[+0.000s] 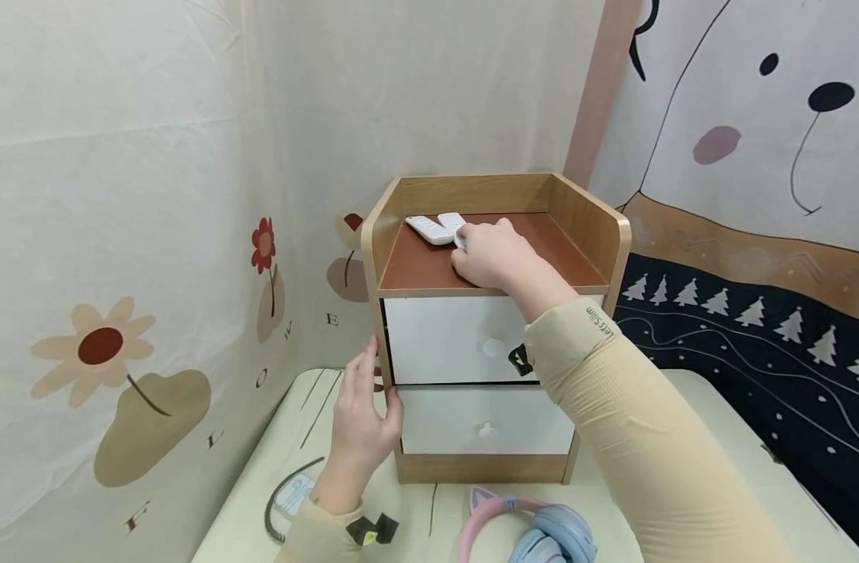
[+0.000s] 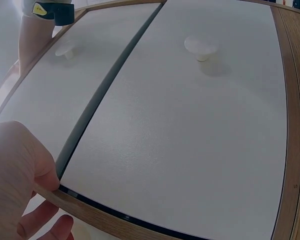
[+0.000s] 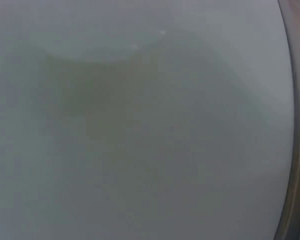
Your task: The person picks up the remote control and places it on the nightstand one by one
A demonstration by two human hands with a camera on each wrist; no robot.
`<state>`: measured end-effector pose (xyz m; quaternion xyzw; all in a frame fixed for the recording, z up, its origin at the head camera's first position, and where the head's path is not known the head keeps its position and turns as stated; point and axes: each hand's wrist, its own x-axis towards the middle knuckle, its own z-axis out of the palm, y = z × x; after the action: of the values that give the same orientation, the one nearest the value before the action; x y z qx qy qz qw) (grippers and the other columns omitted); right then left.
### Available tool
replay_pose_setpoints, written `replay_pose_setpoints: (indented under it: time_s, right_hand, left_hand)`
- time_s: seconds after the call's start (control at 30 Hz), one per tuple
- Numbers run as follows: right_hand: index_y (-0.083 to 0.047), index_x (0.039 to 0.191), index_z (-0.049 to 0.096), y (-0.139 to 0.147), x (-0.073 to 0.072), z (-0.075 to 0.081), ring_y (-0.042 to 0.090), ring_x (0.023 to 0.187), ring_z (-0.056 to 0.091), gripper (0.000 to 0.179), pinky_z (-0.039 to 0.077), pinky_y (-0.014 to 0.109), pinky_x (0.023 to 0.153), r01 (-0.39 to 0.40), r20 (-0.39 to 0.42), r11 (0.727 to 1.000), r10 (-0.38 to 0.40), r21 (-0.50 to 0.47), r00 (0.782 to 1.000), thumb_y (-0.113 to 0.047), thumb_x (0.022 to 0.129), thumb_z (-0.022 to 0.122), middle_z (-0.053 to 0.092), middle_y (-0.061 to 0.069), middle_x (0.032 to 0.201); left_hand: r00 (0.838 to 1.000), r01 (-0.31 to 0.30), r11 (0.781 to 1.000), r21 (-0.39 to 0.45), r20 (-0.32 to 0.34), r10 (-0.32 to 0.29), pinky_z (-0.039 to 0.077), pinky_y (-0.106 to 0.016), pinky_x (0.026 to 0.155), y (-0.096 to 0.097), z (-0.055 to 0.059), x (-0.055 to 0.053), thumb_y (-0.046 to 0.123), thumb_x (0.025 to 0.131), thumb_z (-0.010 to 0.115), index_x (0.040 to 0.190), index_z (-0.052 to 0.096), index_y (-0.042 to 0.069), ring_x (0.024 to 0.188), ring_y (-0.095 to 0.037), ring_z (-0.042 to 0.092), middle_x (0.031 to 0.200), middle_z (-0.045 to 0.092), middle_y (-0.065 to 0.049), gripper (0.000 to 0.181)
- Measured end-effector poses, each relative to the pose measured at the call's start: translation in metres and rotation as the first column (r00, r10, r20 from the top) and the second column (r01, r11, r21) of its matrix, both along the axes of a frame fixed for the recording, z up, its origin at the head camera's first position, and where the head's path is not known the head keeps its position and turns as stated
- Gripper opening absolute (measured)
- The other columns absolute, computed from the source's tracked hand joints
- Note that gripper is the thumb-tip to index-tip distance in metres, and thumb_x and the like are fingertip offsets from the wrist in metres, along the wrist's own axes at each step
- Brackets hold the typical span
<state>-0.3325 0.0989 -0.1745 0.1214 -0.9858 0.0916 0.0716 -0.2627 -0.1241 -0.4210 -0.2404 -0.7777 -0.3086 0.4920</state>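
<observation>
As seen in head view, got pale flower-printed cloth [image 1: 155,94] left of and behind the cabinet [image 1: 472,194], plus animal-face cloth [image 1: 739,195] to its right. Got pale green cover [image 1: 690,399] under the cabinet. On the cabinet, note wood frame, brown top [image 1: 563,254] with raised sides, two white drawers [image 1: 436,340] stacked below that. See cream sleeve [image 1: 634,414] reaching across the cabinet's right front.

Against the cabinet's left side, see left hand [image 1: 366,422]: laid along the panel with straight fingers, with thumb spread apart at the front edge, touching it in left wrist view too. Over the cabinet's top, see right hand [image 1: 493,254]: with bent fingers, pinching a white piece [image 1: 460,237]. Mostly covered, so can't tell its full shape.

In front of the cabinet, got pink-and-blue headphones [image 1: 552,536]. To its left front, got dark coiled cord [image 1: 272,516] curving round a blue-white packet [image 1: 294,494]. On the cabinet's top, toward its left rear, got two white remotes [image 1: 429,230], just beside the white piece. Smallest: white knobs [image 1: 486,429] on the cabinet's drawers.
</observation>
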Motion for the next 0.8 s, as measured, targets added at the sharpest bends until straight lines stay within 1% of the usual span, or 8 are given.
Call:
replay_pose_setpoints:
  time_s: [0.07, 0.1, 0.23, 0.4, 0.63, 0.8]
  right_hand:
    - [-0.013, 0.17, 0.042, 0.0002, 0.0, 0.0001, 0.04, 0.153, 0.038, 0.064, 0.043, 0.057, 0.125, 0.0, 0.015, 1.0, 0.0, -0.004, 1.0, -0.031, 0.108, 0.039, 0.049, 0.01, 0.172]
    - [-0.013, 0.17, 0.042, 0.0003, 0.0, 0.0002, 0.039, 0.152, 0.038, 0.064, 0.044, 0.057, 0.124, -0.002, 0.019, 1.0, 0.002, -0.006, 1.0, -0.031, 0.109, 0.039, 0.048, 0.01, 0.173]
    - [-0.014, 0.17, 0.042, 0.0006, -0.0001, 0.0003, 0.038, 0.149, 0.038, 0.063, 0.043, 0.057, 0.124, -0.01, 0.018, 1.0, 0.01, -0.015, 1.0, -0.032, 0.109, 0.038, 0.046, 0.009, 0.174]
    - [-0.015, 0.171, 0.041, 0.0012, -0.0003, -0.0003, 0.039, 0.151, 0.037, 0.064, 0.041, 0.057, 0.125, -0.013, 0.02, 1.0, 0.014, -0.023, 1.0, -0.032, 0.11, 0.038, 0.044, 0.008, 0.175]
    - [-0.016, 0.172, 0.04, 0.0037, -0.0015, -0.001, 0.04, 0.151, 0.036, 0.065, 0.041, 0.059, 0.125, -0.01, 0.016, 1.0, 0.011, -0.028, 1.0, -0.032, 0.109, 0.037, 0.041, 0.007, 0.178]
    - [-0.018, 0.172, 0.039, 0.0052, -0.0025, -0.0028, 0.039, 0.152, 0.036, 0.065, 0.04, 0.059, 0.126, -0.009, 0.008, 0.999, 0.009, -0.038, 1.0, -0.033, 0.109, 0.037, 0.04, 0.006, 0.178]
  left_hand:
    - [1.0, -0.002, 1.0, 0.0, -0.005, 0.002, 0.064, -0.047, 0.071, -0.0002, 0.0002, -0.0004, -0.01, 0.082, 0.07, 0.167, 0.039, -0.001, 0.102, -0.035, 0.069, 0.13, 0.064, -0.028, 0.091]
    - [1.0, -0.002, 1.0, 0.001, -0.002, 0.002, 0.064, -0.047, 0.071, -0.0003, 0.0004, -0.0003, -0.01, 0.082, 0.07, 0.167, 0.039, -0.001, 0.102, -0.035, 0.069, 0.13, 0.064, -0.028, 0.091]
    - [1.0, -0.004, 1.0, 0.0, 0.001, 0.004, 0.064, -0.046, 0.071, -0.0011, 0.0014, -0.0005, -0.01, 0.083, 0.069, 0.167, 0.039, -0.001, 0.1, -0.035, 0.069, 0.13, 0.063, -0.028, 0.091]
    - [1.0, -0.002, 1.0, 0.001, -0.02, 0.002, 0.063, -0.044, 0.069, -0.0004, 0.0015, -0.0006, -0.012, 0.08, 0.07, 0.167, 0.04, -0.002, 0.098, -0.033, 0.069, 0.129, 0.064, -0.027, 0.092]
    - [1.0, -0.002, 1.0, -0.004, 0.001, 0.002, 0.064, -0.044, 0.072, 0.0, 0.0016, -0.001, -0.01, 0.083, 0.07, 0.168, 0.038, -0.001, 0.1, -0.033, 0.068, 0.13, 0.063, -0.028, 0.092]
    - [1.0, 0.002, 1.0, -0.007, 0.004, -0.002, 0.065, -0.042, 0.071, 0.0007, 0.0012, -0.0014, -0.01, 0.083, 0.071, 0.169, 0.037, 0.0, 0.099, -0.032, 0.069, 0.131, 0.063, -0.028, 0.092]
